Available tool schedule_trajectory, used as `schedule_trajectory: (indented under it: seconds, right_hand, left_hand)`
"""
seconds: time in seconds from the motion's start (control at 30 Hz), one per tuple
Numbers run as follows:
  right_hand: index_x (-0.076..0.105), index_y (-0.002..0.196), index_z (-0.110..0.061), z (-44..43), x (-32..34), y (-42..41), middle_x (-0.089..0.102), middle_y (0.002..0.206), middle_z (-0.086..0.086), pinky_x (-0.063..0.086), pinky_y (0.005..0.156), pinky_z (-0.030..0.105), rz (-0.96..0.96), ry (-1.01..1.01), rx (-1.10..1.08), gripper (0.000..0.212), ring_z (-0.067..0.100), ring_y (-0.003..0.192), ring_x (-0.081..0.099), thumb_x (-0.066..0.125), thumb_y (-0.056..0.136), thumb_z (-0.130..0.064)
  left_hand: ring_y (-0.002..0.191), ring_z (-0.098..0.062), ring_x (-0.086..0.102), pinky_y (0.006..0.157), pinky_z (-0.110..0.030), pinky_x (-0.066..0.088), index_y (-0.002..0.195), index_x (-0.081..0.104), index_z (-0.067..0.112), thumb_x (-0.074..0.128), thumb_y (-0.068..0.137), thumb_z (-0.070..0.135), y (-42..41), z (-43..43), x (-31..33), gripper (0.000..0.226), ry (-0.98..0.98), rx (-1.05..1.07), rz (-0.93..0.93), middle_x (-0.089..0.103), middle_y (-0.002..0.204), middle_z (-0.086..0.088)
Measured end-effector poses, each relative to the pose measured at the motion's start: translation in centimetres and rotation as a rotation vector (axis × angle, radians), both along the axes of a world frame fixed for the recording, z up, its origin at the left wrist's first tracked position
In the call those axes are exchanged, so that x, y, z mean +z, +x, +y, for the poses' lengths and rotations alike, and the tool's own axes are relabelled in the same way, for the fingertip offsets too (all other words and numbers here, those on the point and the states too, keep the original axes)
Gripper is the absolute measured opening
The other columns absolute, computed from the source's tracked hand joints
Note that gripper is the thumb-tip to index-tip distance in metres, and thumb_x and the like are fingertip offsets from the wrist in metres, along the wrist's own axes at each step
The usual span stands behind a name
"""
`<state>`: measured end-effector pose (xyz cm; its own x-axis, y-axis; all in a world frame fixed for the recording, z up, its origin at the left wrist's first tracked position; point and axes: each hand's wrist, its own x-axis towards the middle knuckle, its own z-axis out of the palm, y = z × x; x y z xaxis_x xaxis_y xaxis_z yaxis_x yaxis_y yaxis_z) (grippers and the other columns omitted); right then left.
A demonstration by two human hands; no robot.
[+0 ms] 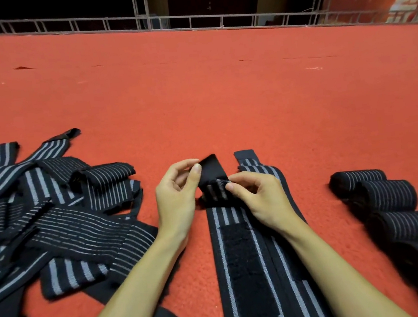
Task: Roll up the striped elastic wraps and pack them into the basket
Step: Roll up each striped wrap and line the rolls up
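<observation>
Left hand (178, 195): thumb and fingers curled, pinching the black tab (210, 170) at the far end of the striped wrap (243, 264). Right hand (262, 199): fingertips pinching the first fold of the same wrap, just beside the left hand. From the hands the wrap runs flat towards 6 o'clock on the red carpet (221, 91). Pile of unrolled wraps (61, 217) at 9 o'clock. Row of rolled wraps (390, 203) at 3 o'clock, well apart. Basket not in view.

Assessment: the roll on this wrap is only just starting, and packing is not begun. The next move likely calls for turning the tab inward under even tension, keeping the edges aligned.
</observation>
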<state>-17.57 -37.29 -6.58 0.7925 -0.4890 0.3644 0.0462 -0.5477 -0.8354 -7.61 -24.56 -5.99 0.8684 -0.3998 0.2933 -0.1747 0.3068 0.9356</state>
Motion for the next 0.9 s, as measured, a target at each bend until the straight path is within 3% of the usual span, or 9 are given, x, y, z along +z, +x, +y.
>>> schedule_trajectory:
  seconds: [0.1,0.2,0.33,0.4,0.5,0.6,0.7,0.8,0.9]
  right_hand:
    - [0.072,0.095,-0.022,0.3,0.1,0.0,0.070,0.086,-0.021,0.044,0.077,0.007,-0.067,-0.013,-0.123,0.013,-0.007,0.085,0.065,0.065,0.090,-0.011]
    - [0.073,0.097,-0.018,-0.3,0.9,0.6,0.070,0.090,-0.017,0.041,0.076,0.005,-0.050,-0.075,-0.213,0.011,-0.006,0.083,0.063,0.066,0.089,-0.014]
    - [0.076,0.092,-0.014,-2.0,3.0,3.0,0.074,0.091,-0.004,0.038,0.071,0.002,0.086,-0.183,-0.244,0.009,0.000,0.077,0.062,0.069,0.086,-0.014]
    - [0.075,0.090,-0.014,-2.8,3.6,4.8,0.074,0.090,-0.003,0.039,0.068,0.005,0.142,-0.169,-0.298,0.008,0.003,0.080,0.062,0.068,0.087,-0.016]
    - [0.075,0.091,-0.017,-4.3,2.9,7.3,0.075,0.095,0.001,0.045,0.085,0.024,0.257,-0.146,-0.395,0.011,0.016,0.095,0.066,0.067,0.088,-0.023]
    - [0.074,0.094,-0.020,-5.1,1.8,8.5,0.074,0.100,0.004,0.043,0.098,0.039,0.483,-0.191,-0.377,0.015,0.024,0.106,0.062,0.065,0.088,-0.030]
    - [0.074,0.092,-0.021,-5.5,2.0,7.9,0.074,0.100,0.003,0.043,0.099,0.040,0.461,-0.207,-0.398,0.016,0.024,0.106,0.062,0.063,0.089,-0.032]
    - [0.073,0.094,-0.018,-6.9,2.6,5.8,0.073,0.102,0.007,0.048,0.093,0.036,0.432,-0.169,-0.458,0.019,0.027,0.106,0.063,0.061,0.087,-0.030]
    - [0.070,0.091,-0.015,-8.7,2.7,2.9,0.070,0.104,0.013,0.048,0.086,0.035,0.529,-0.150,-0.515,0.024,0.031,0.106,0.061,0.060,0.087,-0.036]
  left_hand:
    - [0.088,-0.008,0.068,0.078,-0.025,0.052,0.121,0.055,0.021,0.051,0.097,0.021,0.2,-0.4,-0.4,0.025,0.039,-0.091,0.079,0.073,0.089,0.007]
    - [0.103,-0.009,0.063,0.095,-0.030,0.048,0.134,0.042,0.019,0.051,0.097,0.015,0.1,-0.6,-0.7,0.038,0.137,-0.120,0.054,0.068,0.106,0.005]
    - [0.107,-0.001,0.052,0.091,-0.015,0.043,0.129,0.042,0.023,0.059,0.092,0.011,0.1,-0.6,-0.9,0.043,0.235,-0.075,-0.060,0.053,0.122,0.001]
    - [0.112,0.002,0.047,0.097,-0.018,0.039,0.124,0.047,0.026,0.062,0.089,0.012,0.3,-0.5,-1.1,0.040,0.273,-0.030,-0.173,0.048,0.123,0.007]
    - [0.120,0.000,0.039,0.104,-0.017,0.031,0.112,0.057,0.032,0.056,0.081,0.028,0.3,-0.3,-1.1,0.031,0.352,-0.063,-0.340,0.046,0.119,0.017]
    - [0.121,0.000,0.041,0.108,-0.029,0.030,0.109,0.064,0.031,0.053,0.081,0.033,0.2,-0.5,-1.2,0.031,0.473,-0.182,-0.448,0.053,0.119,0.020]
    - [0.117,-0.002,0.047,0.109,-0.038,0.031,0.114,0.064,0.029,0.054,0.085,0.030,0.3,-0.7,-1.6,0.030,0.634,-0.258,-0.574,0.057,0.117,0.020]
    - [0.121,-0.001,0.042,0.110,-0.032,0.027,0.120,0.061,0.032,0.054,0.092,0.026,0.2,-0.9,-1.7,0.029,0.762,-0.246,-0.660,0.054,0.123,0.021]
    - [0.126,0.000,0.037,0.107,-0.025,0.022,0.123,0.059,0.032,0.050,0.093,0.028,-0.4,-1.0,-1.4,0.032,0.867,-0.230,-0.724,0.051,0.130,0.021]
